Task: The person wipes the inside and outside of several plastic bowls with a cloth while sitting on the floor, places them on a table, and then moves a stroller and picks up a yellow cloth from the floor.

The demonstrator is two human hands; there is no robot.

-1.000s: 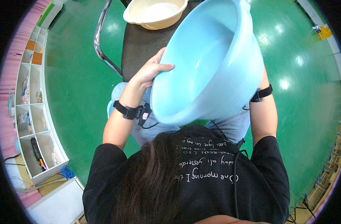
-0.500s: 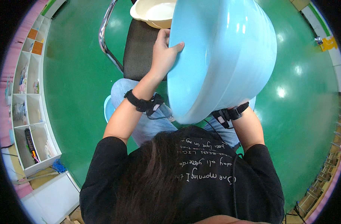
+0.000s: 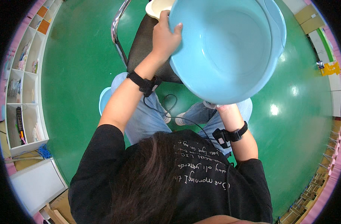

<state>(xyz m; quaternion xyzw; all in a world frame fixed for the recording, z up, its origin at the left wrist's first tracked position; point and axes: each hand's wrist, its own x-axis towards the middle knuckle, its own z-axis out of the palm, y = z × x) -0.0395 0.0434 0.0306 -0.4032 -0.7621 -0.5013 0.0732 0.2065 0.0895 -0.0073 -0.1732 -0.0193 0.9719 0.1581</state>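
A large light-blue plastic basin is held up in front of me, its hollow inside facing me. My left hand grips its left rim, thumb on the inner side and fingers behind the wall. Under the basin's near edge is my right hand, with only the wrist and a bit of the palm showing; its fingers are hidden. Something pale and crumpled shows beside that hand, too small to make out. Behind the blue basin, a cream-coloured basin rests on a black chair seat, partly covered.
Another light-blue container stands on the green floor beside my left leg. The chair's chrome arm curves up at the far left. White shelves line the left side. A black cable loops between my wrist straps.
The blue basin has turned from side-on so that its inside now faces me. My left hand rose slightly with the rim, and my right forearm shows more below the basin.
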